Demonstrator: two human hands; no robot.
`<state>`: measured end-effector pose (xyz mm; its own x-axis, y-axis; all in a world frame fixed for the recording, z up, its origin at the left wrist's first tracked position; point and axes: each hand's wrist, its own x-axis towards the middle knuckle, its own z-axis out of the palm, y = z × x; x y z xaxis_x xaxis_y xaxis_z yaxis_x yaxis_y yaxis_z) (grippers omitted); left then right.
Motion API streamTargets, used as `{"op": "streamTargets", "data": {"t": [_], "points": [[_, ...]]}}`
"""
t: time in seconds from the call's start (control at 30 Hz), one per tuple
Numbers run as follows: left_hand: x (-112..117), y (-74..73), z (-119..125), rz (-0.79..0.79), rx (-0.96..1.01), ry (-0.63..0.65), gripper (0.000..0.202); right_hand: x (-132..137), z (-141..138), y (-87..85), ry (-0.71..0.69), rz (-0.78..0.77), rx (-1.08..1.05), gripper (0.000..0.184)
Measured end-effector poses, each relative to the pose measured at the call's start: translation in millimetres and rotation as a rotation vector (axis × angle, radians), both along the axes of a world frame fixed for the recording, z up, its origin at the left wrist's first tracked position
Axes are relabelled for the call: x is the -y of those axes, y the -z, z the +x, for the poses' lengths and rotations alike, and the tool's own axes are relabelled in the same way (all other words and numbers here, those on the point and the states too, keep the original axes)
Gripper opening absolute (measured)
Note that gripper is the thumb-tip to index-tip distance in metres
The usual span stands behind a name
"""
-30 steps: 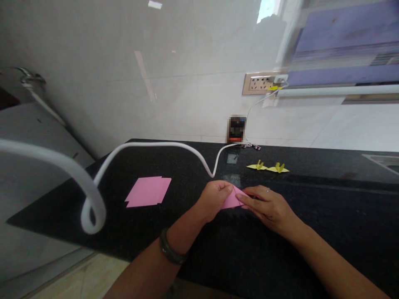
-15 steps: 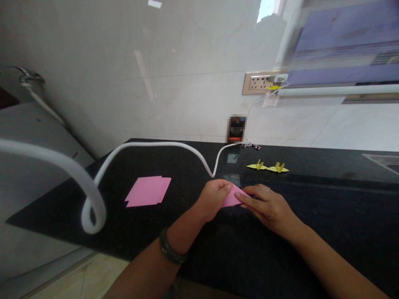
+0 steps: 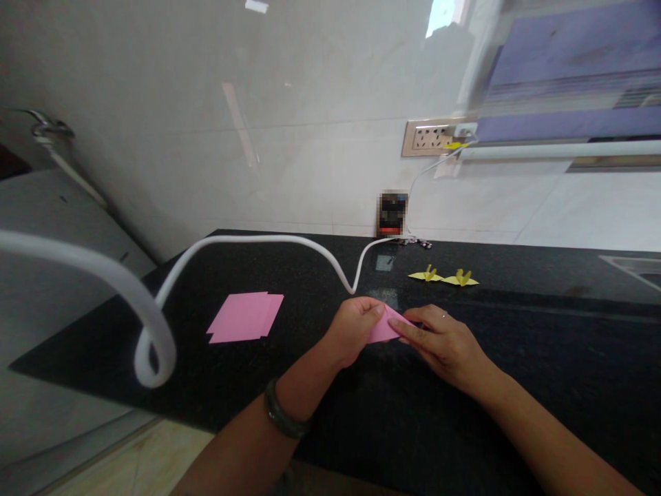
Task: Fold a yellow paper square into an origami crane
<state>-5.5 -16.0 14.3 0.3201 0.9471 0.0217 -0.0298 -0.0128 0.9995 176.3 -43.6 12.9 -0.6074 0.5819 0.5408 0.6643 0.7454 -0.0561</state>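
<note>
Between my two hands is a folded piece of pink paper (image 3: 383, 329), held over the dark countertop. My left hand (image 3: 353, 331) pinches its left side, thumb on top near the upper edge. At the right side my right hand (image 3: 438, 339) grips the paper, a finger lying across its face; a ring shows on this hand. The fingers underneath are mostly hidden. Left of my hands lie several flat pink paper sheets (image 3: 242, 317), slightly fanned. Beyond my right hand stand two folded yellow paper cranes (image 3: 427, 275), side by side.
A white flexible cable (image 3: 279, 239) loops across the left of the black countertop (image 3: 320, 413). A blurred-out phone-like object (image 3: 392, 215) leans on the tiled wall, below a wall socket (image 3: 431, 138) with a charger. A metal sink edge (image 3: 633, 269) shows at the far right.
Almost nothing differs. Both hands keep hold of the pink paper in the same place, with only a tiny shift of the right fingers.
</note>
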Motion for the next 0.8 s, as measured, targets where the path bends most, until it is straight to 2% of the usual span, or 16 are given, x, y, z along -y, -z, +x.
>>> {"op": "streamTargets", "data": {"t": [0.17,0.4,0.57,0.8], "points": [[-0.3,0.6,-0.5,-0.020,0.022,0.005,0.019,-0.4,-0.3,0.7,0.006,0.014,0.001,0.039],[0.0,0.3,1.7,-0.168,0.175,0.025,0.020,0.1,-1.6,-0.6,0.010,0.011,0.016,0.038],[2.7,-0.6,4.1,-0.120,0.149,-0.023,0.029,1.6,-5.2,-4.2,0.005,0.011,0.020,0.039],[3.3,2.0,4.7,-0.044,0.080,-0.100,0.026,1.2,-7.8,-0.6,-0.004,-0.044,0.019,0.041]]}}
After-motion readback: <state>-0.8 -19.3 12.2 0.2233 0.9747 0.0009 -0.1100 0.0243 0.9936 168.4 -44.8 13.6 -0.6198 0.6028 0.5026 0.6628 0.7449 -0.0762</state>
